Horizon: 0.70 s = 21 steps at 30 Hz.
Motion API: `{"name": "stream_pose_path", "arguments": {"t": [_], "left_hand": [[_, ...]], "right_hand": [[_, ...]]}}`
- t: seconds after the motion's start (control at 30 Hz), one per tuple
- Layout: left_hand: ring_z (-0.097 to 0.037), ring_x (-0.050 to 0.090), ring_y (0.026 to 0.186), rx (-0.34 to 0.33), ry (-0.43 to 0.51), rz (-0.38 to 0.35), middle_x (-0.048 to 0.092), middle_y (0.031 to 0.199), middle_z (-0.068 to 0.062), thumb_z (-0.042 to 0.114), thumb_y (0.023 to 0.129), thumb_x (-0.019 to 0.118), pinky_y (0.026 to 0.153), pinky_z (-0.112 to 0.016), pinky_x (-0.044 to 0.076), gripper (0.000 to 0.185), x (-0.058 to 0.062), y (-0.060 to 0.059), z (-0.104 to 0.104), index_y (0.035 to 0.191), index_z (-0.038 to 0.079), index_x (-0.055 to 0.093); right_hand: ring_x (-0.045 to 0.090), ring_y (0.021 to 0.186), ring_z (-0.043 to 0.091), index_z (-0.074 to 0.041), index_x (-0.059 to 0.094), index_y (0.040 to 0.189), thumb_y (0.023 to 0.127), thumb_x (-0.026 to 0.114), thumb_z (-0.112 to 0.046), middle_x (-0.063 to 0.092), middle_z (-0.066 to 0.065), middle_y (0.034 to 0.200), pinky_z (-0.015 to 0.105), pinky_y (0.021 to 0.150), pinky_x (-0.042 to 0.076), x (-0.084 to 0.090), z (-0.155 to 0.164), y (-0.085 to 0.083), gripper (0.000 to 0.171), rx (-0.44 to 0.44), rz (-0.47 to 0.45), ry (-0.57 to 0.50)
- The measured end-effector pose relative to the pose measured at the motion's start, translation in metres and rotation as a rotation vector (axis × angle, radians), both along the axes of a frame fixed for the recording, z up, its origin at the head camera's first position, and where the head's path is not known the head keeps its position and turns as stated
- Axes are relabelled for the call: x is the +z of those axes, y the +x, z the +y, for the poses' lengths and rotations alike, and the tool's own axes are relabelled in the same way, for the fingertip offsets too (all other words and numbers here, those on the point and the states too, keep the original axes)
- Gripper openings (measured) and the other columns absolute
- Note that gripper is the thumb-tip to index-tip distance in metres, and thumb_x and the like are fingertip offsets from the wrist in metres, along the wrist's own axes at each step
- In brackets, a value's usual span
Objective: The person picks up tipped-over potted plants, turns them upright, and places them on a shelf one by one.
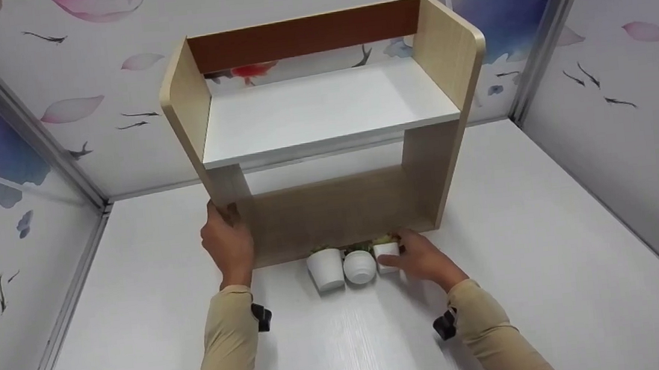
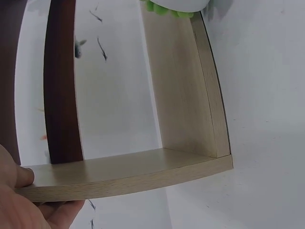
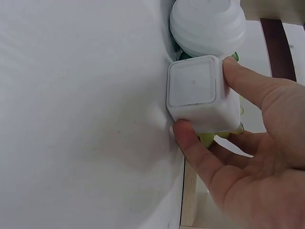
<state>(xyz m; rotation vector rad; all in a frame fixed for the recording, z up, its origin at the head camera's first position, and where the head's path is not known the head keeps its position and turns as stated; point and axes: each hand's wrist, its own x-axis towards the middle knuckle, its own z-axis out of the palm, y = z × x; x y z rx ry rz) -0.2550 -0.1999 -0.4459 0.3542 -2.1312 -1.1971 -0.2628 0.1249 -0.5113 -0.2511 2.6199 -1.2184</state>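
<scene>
My left grip (image 1: 229, 246) is clamped on the left side panel of the shelf (image 1: 328, 106), thumb inside, fingers outside. My right grip (image 1: 427, 257) pinches the square pot (image 3: 193, 83) by its sides. Pot sits at the shelf's front bottom edge, rightmost in a row: round pot (image 1: 360, 268) just beside it, tapered pot (image 1: 327, 271) at far left. Bases face me, greenery toward the shelf. Shelf's on the white surface (image 1: 333, 354).

Left fingers (image 2: 66, 213) around a pale wooden shelf panel (image 2: 133, 171), near a dark slat (image 2: 61, 86).
</scene>
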Motion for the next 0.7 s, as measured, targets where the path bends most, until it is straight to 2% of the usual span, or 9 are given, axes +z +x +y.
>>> {"name": "stream_pose_path", "arguments": {"t": [0.17, 0.4, 0.6, 0.7], "left_hand": [[-0.037, 0.064, 0.125, -0.003, -0.009, -0.003, 0.065, 0.132, -0.026, 0.015, 0.107, 0.054, 0.103, -0.052, 0.049, 0.039, -0.001, -0.002, 0.001, 0.141, -0.004, 0.053], [-0.037, 0.065, 0.123, -0.008, -0.019, -0.005, 0.066, 0.131, -0.026, 0.016, 0.107, 0.054, 0.102, -0.052, 0.05, 0.038, -0.001, -0.002, 0.001, 0.141, -0.004, 0.054], [-0.037, 0.067, 0.119, 0.004, -0.055, 0.005, 0.068, 0.127, -0.026, 0.014, 0.107, 0.055, 0.098, -0.051, 0.052, 0.037, -0.002, -0.001, -0.001, 0.139, -0.004, 0.055], [-0.037, 0.067, 0.119, 0.008, -0.063, 0.009, 0.068, 0.127, -0.026, 0.014, 0.107, 0.055, 0.099, -0.051, 0.052, 0.036, -0.001, -0.001, -0.002, 0.138, -0.004, 0.056]], "right_hand": [[0.057, 0.116, 0.029, -0.006, 0.054, 0.138, 0.091, 0.079, -0.028, 0.061, 0.011, 0.128, 0.049, 0.103, 0.046, -0.001, 0.001, 0.001, 0.057, -0.033, -0.016, -0.002], [0.058, 0.111, 0.029, -0.005, 0.055, 0.131, 0.091, 0.079, -0.032, 0.063, 0.013, 0.123, 0.049, 0.097, 0.048, 0.0, 0.006, 0.003, 0.053, -0.033, 0.01, 0.0], [0.061, 0.114, 0.03, -0.007, 0.054, 0.137, 0.091, 0.079, -0.029, 0.064, 0.012, 0.125, 0.048, 0.095, 0.049, 0.0, 0.01, 0.005, 0.057, -0.034, 0.02, -0.017], [0.061, 0.114, 0.031, -0.005, 0.054, 0.135, 0.09, 0.081, -0.025, 0.063, 0.013, 0.124, 0.049, 0.096, 0.05, 0.001, 0.01, 0.008, 0.056, -0.031, 0.038, -0.026]]}}
